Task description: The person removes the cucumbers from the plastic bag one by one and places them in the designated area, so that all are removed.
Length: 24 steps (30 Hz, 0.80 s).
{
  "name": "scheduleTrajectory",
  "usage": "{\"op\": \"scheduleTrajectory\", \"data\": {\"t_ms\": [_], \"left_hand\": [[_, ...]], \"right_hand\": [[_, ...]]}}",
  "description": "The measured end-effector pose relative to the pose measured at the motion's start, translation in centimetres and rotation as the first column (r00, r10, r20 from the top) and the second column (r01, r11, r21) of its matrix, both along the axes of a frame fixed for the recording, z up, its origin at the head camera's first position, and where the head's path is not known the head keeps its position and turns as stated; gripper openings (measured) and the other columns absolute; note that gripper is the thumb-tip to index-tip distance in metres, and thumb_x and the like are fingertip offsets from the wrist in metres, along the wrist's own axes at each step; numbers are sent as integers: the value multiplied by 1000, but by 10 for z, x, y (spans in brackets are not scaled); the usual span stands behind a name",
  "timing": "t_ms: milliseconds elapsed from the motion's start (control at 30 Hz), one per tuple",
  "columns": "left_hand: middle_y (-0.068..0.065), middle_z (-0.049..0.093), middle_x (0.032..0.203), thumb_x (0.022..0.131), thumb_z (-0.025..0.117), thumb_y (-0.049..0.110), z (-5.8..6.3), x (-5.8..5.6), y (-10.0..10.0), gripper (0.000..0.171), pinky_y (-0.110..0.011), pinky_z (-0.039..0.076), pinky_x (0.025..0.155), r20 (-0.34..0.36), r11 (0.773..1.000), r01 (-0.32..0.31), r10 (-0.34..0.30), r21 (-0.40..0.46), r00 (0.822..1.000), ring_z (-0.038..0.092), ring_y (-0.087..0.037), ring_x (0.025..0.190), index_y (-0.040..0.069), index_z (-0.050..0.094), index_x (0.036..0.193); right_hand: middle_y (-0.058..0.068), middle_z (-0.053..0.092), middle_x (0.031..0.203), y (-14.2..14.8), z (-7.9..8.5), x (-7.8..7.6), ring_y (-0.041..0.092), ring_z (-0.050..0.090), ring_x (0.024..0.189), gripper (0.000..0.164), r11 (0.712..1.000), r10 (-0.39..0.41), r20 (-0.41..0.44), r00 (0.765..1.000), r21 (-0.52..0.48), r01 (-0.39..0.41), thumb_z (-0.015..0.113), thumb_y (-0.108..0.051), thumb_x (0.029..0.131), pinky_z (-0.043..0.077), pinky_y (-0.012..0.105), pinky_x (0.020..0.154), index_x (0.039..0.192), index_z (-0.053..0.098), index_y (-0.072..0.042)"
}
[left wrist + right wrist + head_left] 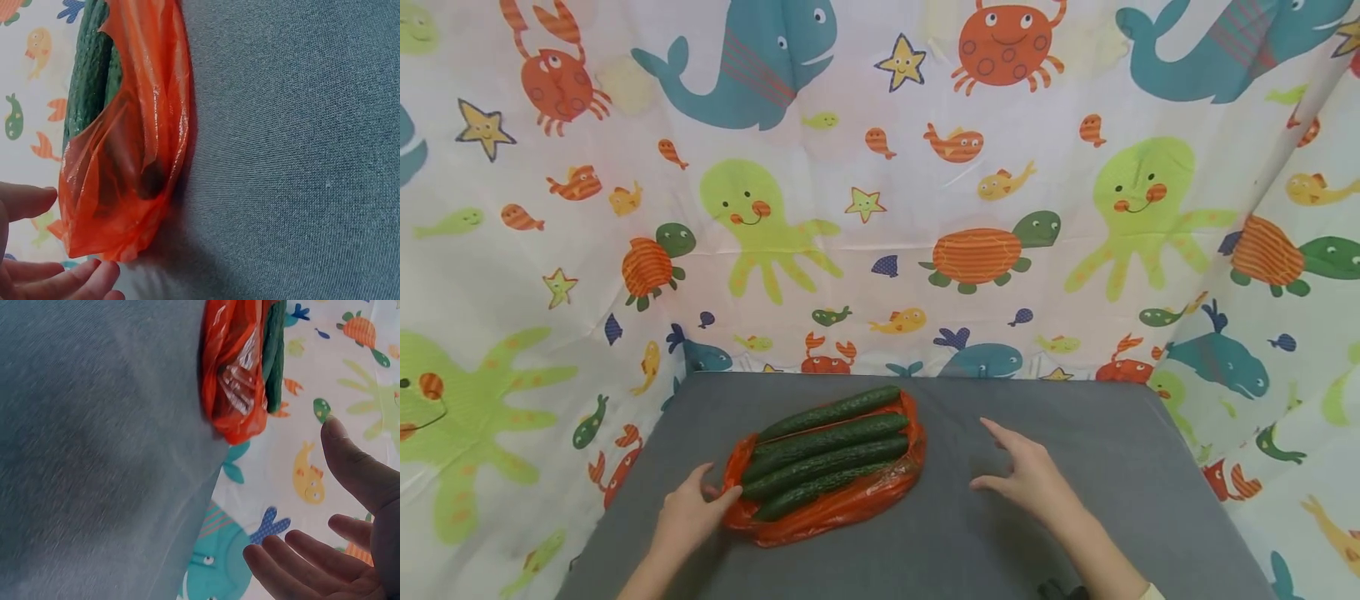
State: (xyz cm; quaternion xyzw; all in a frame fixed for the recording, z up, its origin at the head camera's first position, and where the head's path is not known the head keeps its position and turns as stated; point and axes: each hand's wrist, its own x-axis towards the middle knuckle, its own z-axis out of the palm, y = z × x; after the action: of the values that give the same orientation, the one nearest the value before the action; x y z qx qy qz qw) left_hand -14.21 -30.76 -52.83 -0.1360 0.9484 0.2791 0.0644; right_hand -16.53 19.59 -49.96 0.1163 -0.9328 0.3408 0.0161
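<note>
Several long dark green cucumbers [831, 437] lie side by side in an orange-red plastic bag [850, 508], whose torn opening shows them from above. My left hand [691, 510] is at the bag's left end, thumb tip right at its edge. In the left wrist view, thumb and fingers [59, 281] stand apart on two sides of the bag's gathered end, not closed around it. To the right of the bag, my right hand [1026, 475] hovers with thumb and fingers spread. Nothing is between them, as the right wrist view also shows [319, 562].
A grey cloth-covered table [955, 550] bears the bag left of its middle. Behind and at both sides hangs a white curtain [880, 292] printed with sea animals. Something small and black [1060, 590] shows beside the right forearm at the lower edge.
</note>
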Motion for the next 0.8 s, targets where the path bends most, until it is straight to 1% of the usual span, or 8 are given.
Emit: {"op": "scheduleTrajectory", "data": {"t_ms": [100, 233, 333, 400, 500, 633, 700, 800], "left_hand": [[-10, 71, 95, 89, 69, 57, -2, -2, 0, 89, -49, 54, 71, -3, 1000, -16, 16, 10, 1000, 67, -24, 78, -7, 44, 144], [-11, 73, 96, 89, 69, 57, -6, -6, -2, 85, -55, 53, 78, -7, 1000, -19, 19, 17, 1000, 69, -30, 84, -7, 49, 141], [-10, 74, 96, 89, 70, 56, -11, -9, -3, 79, -54, 54, 78, -10, 999, -17, 17, 28, 1000, 69, -31, 87, -6, 56, 136], [-9, 74, 94, 89, 71, 54, -13, -11, -2, 75, -52, 54, 77, -9, 999, -21, 21, 37, 1000, 69, -30, 87, -5, 59, 133], [-11, 74, 94, 90, 72, 50, -15, -13, -1, 69, -51, 55, 76, -14, 999, -31, 32, 43, 999, 70, -30, 87, -5, 62, 130], [-18, 75, 100, 93, 69, 44, -16, -15, 2, 60, -54, 55, 79, -31, 998, -43, 44, 47, 999, 70, -35, 91, -5, 64, 128], [-19, 75, 102, 95, 68, 41, -16, -15, 3, 55, -55, 54, 82, -46, 998, -44, 47, 52, 998, 70, -37, 94, -4, 66, 126], [-16, 76, 100, 95, 67, 37, -15, -15, 4, 49, -56, 53, 83, -71, 997, -41, 45, 60, 996, 70, -37, 94, -2, 69, 123]], "right_hand": [[17, 60, 141, -10, 0, -5, 35, 65, 116, 92, 1000, 15, -12, 1000, -12, -15, 94, -29, 69, 59, 40, 76, 149, 50, -12], [16, 61, 140, -23, 2, -11, 33, 66, 115, 90, 999, 32, -30, 999, -27, -33, 94, -27, 69, 58, 39, 76, 147, 52, -12], [15, 63, 138, -32, 3, -16, 31, 67, 112, 88, 999, 41, -42, 998, -22, -42, 94, -27, 69, 57, 39, 75, 145, 54, -11], [15, 64, 137, -37, 5, -20, 29, 68, 107, 87, 999, 48, -41, 998, -18, -48, 94, -28, 69, 56, 40, 75, 145, 55, -11], [13, 64, 136, -46, 6, -26, 27, 68, 107, 85, 998, 59, -46, 997, -2, -59, 93, -30, 71, 56, 44, 84, 145, 55, -11], [10, 64, 138, -57, 9, -33, 30, 66, 116, 82, 997, 78, -44, 996, -5, -78, 91, -32, 73, 55, 50, 91, 144, 56, -12], [9, 64, 138, -62, 10, -35, 30, 65, 117, 81, 996, 84, -35, 996, -8, -84, 91, -33, 74, 54, 51, 93, 144, 56, -13], [9, 63, 139, -69, 13, -38, 30, 65, 118, 79, 995, 93, -20, 995, -18, -93, 90, -33, 75, 54, 52, 94, 144, 57, -14]]}}
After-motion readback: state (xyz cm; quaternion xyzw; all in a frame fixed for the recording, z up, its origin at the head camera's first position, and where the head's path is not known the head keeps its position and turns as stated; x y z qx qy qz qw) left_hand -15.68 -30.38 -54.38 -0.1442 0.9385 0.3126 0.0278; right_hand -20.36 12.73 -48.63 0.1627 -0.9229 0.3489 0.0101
